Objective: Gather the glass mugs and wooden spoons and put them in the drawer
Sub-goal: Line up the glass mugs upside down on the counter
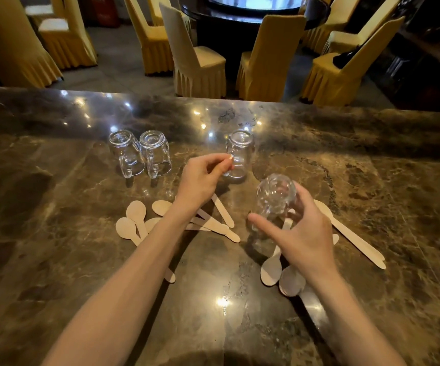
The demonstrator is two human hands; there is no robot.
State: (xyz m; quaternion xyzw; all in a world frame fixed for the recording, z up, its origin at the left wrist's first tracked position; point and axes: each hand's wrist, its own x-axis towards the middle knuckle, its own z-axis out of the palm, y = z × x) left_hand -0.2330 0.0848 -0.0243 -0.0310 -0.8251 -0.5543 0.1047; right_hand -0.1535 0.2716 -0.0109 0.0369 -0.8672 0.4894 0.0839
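Note:
Two glass mugs stand upside down side by side on the marble counter. A third upside-down glass mug stands to their right, and my left hand pinches its handle with thumb and forefinger. My right hand holds a fourth glass mug raised a little above the counter. Several wooden spoons lie under my left forearm, and more wooden spoons lie beneath and beside my right hand. No drawer is in view.
Beyond the counter's far edge stand several chairs in yellow covers around a dark round table. Ceiling lights glare off the polished counter.

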